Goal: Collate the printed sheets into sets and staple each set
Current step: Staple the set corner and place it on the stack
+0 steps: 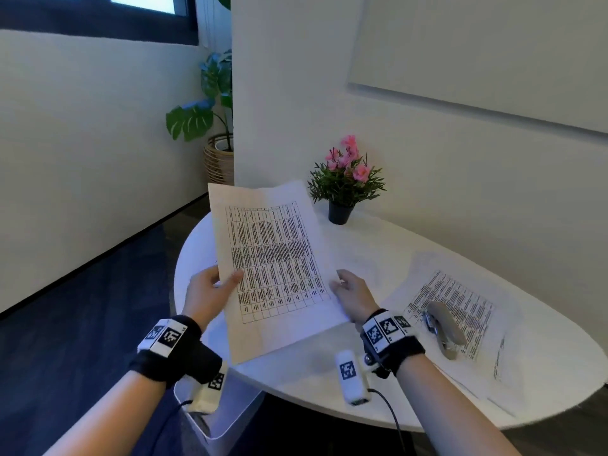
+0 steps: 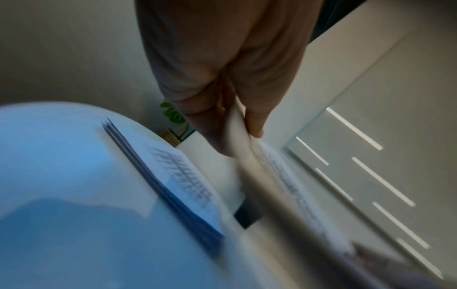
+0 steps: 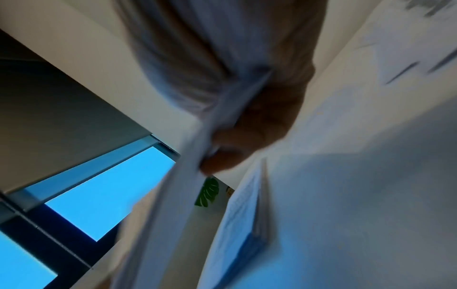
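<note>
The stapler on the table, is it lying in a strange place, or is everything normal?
Slightly odd: the stapler lies on top of a printed sheet at the table's right side, like a paperweight. Both hands, left hand and right hand, hold another sheet in the air. Nothing looks damaged.

Matt paper sheets (image 1: 273, 258); glossy white table (image 1: 411, 383); wicker basket (image 1: 218, 161).

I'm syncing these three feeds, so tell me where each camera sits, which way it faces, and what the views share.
Head: worn on the head, facing forward and down at the white table, both hands and forearms, the stapler.
Left wrist: looks along the left hand pinching the held sheets; blurred.
Right wrist: looks along the right hand gripping the same sheets' other edge; window behind.
Shared: the held sheets appear in all three.
</note>
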`<action>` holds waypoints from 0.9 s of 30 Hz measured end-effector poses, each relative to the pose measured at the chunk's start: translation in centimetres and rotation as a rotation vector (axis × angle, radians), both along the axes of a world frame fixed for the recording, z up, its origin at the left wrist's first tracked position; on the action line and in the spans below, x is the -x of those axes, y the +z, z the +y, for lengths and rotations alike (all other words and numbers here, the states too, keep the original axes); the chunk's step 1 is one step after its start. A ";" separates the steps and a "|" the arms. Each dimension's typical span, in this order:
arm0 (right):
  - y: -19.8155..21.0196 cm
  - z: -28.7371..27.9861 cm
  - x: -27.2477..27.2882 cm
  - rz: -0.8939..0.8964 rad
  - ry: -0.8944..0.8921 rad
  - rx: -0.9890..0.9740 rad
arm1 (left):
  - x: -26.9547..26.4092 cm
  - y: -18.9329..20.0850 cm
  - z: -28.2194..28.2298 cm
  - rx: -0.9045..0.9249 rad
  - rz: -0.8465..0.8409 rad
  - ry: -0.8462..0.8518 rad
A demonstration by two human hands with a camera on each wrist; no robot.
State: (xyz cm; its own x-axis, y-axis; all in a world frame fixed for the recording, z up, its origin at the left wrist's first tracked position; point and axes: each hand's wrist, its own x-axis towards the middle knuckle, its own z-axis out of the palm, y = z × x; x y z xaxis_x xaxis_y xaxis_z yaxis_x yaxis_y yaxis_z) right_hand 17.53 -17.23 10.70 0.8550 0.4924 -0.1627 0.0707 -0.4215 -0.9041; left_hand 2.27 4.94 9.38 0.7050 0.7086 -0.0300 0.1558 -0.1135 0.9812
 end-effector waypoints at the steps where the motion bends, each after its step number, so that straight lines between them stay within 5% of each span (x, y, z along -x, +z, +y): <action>1: 0.1 1.0 -0.8 -0.034 -0.045 -0.019 | 0.2 -0.8 1.0 -0.009 0.006 0.028; 8: 1.2 8.2 -4.2 -0.108 -0.152 -0.010 | 2.1 -8.5 4.9 -0.470 0.419 0.082; 14: -2.0 12.2 -3.7 0.082 -0.063 0.187 | 3.0 -11.4 4.3 -0.654 0.471 0.044; 27: -3.5 14.9 -3.7 0.095 -0.089 0.190 | 3.0 -11.9 3.6 -0.592 0.457 0.033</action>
